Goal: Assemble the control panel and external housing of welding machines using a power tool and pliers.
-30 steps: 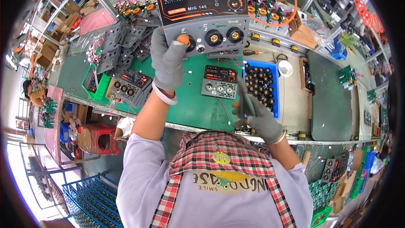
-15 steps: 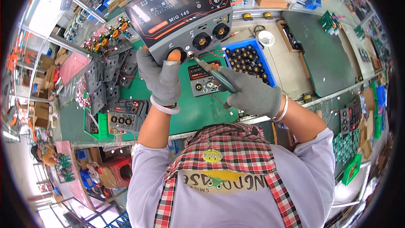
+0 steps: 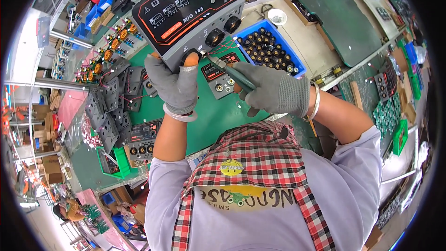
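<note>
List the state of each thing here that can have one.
Left hand: gripping the raised panel
Right hand: closed around the pliers
Raised panel: tilted, off the table
Pliers: tip at the raised panel's lower part, opening unclear
Second panel: on the table, partly hidden
Blue tray: filled with black parts

Your electronics assembly workshop, a green-topped workbench before you, black sockets in a blue bin at one o'clock, coil-bearing circuit boards at ten.
</note>
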{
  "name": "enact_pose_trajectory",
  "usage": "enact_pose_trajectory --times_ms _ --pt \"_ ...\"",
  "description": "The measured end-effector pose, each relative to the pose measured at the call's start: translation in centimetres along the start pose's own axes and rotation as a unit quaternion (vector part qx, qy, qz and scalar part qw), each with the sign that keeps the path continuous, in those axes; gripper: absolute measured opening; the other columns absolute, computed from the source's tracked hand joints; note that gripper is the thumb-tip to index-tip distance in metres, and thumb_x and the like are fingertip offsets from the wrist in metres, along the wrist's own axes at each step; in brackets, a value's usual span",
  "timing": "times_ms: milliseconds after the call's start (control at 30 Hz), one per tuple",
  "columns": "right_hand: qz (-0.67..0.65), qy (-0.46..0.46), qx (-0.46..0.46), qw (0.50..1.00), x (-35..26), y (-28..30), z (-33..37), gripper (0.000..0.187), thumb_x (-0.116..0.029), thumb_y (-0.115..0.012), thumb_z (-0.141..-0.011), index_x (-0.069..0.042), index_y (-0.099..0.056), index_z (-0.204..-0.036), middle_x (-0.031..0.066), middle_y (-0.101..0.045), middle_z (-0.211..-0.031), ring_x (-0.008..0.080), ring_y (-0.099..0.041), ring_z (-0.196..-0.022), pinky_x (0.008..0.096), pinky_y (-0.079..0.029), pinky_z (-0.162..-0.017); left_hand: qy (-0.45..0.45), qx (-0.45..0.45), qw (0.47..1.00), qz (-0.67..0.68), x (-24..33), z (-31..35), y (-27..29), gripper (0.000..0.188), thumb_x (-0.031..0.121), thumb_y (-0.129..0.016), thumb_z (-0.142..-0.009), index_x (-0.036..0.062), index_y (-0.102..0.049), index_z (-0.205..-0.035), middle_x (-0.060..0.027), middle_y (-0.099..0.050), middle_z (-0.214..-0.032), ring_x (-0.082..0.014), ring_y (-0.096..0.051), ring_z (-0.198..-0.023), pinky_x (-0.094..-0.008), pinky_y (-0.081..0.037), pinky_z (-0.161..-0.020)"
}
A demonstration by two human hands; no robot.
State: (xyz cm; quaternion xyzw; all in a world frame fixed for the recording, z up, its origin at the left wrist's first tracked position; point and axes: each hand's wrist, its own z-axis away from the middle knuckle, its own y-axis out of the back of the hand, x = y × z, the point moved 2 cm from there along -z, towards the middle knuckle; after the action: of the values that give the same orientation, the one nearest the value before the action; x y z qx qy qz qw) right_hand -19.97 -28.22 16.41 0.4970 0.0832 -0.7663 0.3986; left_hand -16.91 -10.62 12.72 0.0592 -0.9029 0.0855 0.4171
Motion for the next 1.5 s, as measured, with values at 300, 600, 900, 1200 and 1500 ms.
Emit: enact_pose_trajectory --times_ms 300,600,900,1200,1500 --pt "-0.104 -0.004 0.001 0.995 -0.2 -1.1 0.1 0.059 -0.004 -0.048 -0.07 0.0 -0.03 -0.126 0.0103 -0.05 -0.089 0.0189 -0.061 -0.065 0.0269 -0.053 -0.056 0.005 0.005 1.0 0.019 -1.0 -0.1 0.0 0.042 0.014 -0.062 -0.072 -0.0006 -0.041 -0.105 -0.0101 -0.054 -0.095 -0.0158 -0.056 -0.076 -0.0286 -0.05 -0.063" --pt "-0.202 0.027 -0.025 0.979 0.8 -1.7 0.7 0.06 -0.007 -0.049 -0.07 0.001 -0.029 -0.126 0.0107 -0.048 -0.093 0.0185 -0.056 -0.084 0.0288 -0.056 -0.063 -0.01 0.037 0.999 0.016 -1.0 0.7 0.0 0.037 0.013 -0.06 -0.071 -0.0002 -0.044 -0.102 -0.0093 -0.054 -0.092 -0.0152 -0.056 -0.075 -0.0274 -0.05 -0.064" --pt "-0.257 0.031 -0.04 0.965 1.5 -1.9 0.9 0.062 -0.006 -0.049 -0.067 0.002 -0.029 -0.125 0.0109 -0.048 -0.093 0.0185 -0.055 -0.082 0.0304 -0.056 -0.063 -0.031 0.035 0.999 0.004 -0.6 1.3 -0.1 0.038 0.015 -0.065 -0.071 -0.0001 -0.045 -0.101 -0.0091 -0.055 -0.094 -0.0155 -0.056 -0.08 -0.0272 -0.048 -0.07" --pt "-0.295 0.043 -0.049 0.953 2.3 -2.5 0.8 0.061 -0.01 -0.052 -0.066 0.002 -0.033 -0.123 0.0106 -0.049 -0.092 0.0188 -0.055 -0.081 0.0317 -0.056 -0.064 -0.033 0.033 0.998 0.029 -0.7 1.7 -0.2 0.043 0.017 -0.069 -0.07 0.0005 -0.045 -0.101 -0.0093 -0.055 -0.096 -0.0163 -0.056 -0.084 -0.0293 -0.048 -0.073" --pt "-0.356 0.079 -0.058 0.929 3.8 -2.9 0.5 0.052 -0.001 -0.049 -0.072 0.001 -0.035 -0.122 0.0106 -0.049 -0.093 0.0182 -0.057 -0.079 0.03 -0.056 -0.063 -0.026 0.025 0.999 0.022 -1.1 2.7 -0.4 0.042 0.017 -0.067 -0.071 0.0014 -0.044 -0.102 -0.0085 -0.054 -0.097 -0.0157 -0.055 -0.085 -0.0285 -0.046 -0.075"
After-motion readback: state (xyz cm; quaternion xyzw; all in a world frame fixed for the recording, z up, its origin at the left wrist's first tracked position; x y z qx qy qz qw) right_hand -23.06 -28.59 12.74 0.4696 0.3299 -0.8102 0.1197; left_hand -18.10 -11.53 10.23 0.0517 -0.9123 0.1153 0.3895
